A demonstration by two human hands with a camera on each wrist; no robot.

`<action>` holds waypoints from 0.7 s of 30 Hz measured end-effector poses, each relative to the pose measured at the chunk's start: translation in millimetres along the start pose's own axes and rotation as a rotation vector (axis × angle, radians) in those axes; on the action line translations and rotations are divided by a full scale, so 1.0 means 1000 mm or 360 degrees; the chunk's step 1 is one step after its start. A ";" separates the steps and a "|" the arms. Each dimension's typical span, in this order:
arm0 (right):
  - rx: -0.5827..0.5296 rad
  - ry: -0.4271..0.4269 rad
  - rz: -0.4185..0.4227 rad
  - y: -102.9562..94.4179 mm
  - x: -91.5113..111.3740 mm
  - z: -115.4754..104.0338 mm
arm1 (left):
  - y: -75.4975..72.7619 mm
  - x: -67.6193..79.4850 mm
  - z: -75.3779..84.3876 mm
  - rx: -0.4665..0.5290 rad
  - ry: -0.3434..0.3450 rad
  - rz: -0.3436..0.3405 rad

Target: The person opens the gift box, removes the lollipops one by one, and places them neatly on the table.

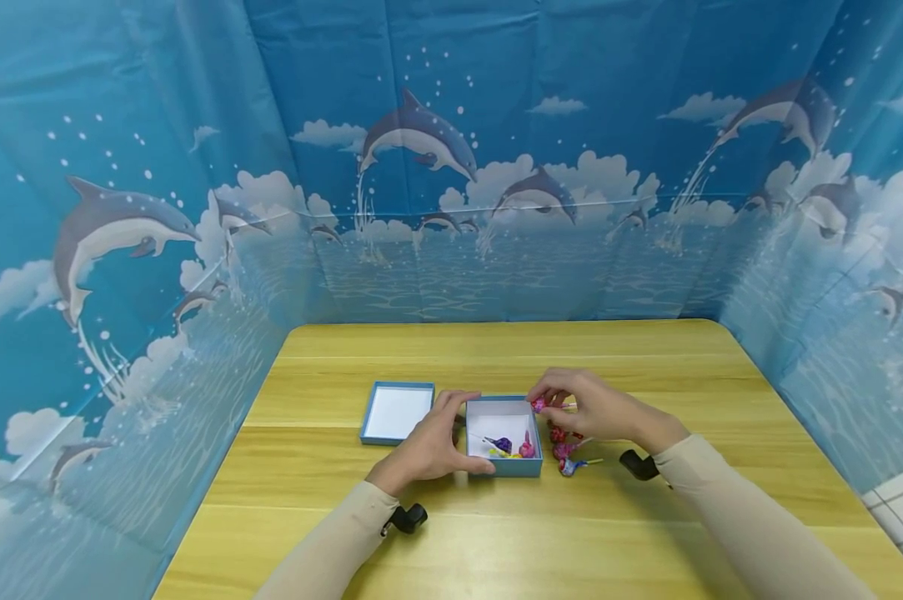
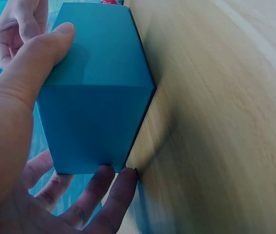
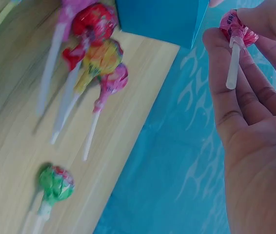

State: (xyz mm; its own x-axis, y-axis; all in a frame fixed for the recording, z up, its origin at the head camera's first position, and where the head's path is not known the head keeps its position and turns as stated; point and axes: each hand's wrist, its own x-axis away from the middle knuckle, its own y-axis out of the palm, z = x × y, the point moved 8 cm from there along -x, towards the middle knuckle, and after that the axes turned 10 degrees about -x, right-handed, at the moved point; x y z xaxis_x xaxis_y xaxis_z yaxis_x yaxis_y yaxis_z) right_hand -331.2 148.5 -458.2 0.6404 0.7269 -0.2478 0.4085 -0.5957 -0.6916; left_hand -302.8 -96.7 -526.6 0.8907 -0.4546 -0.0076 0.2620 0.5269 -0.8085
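A blue box [image 1: 517, 468] with a white inside stands on the table, with several wrapped lollipops [image 1: 503, 444], purple, pink and yellow among them, lying inside. My left hand [image 1: 438, 439] grips the box from its left, thumb on the near wall and fingers round the far corner. In the left wrist view, the thumb presses one blue side and the fingertips touch the opposite edge. By the box's right rim, my right hand [image 1: 588, 406] pinches a pink-red wrapped lollipop [image 3: 231, 22] between thumb and fingers, its white stick [image 3: 233, 68] pointing back toward the palm.
The blue-edged lid [image 1: 398, 412], white inside, lies left of the box. Right of the box is a loose pile of lollipops [image 1: 562, 450] in several colours, and a green one [image 3: 56, 184] lies apart. A dolphin-print curtain [image 1: 451, 275] surrounds the wooden table [image 1: 496, 542].
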 end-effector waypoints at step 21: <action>0.0108 0.0129 0.0126 -0.022 0.034 0.026 | 0.001 0.002 -0.002 0.0017 0.0005 -0.0006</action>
State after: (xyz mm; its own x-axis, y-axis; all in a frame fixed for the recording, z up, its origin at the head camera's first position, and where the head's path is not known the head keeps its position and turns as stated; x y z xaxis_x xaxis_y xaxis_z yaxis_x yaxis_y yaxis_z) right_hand -335.6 195.5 -469.3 0.7204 0.6469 -0.2500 0.3115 -0.6239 -0.7168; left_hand -301.5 -98.1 -528.4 0.8886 -0.4587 -0.0066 0.2692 0.5330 -0.8022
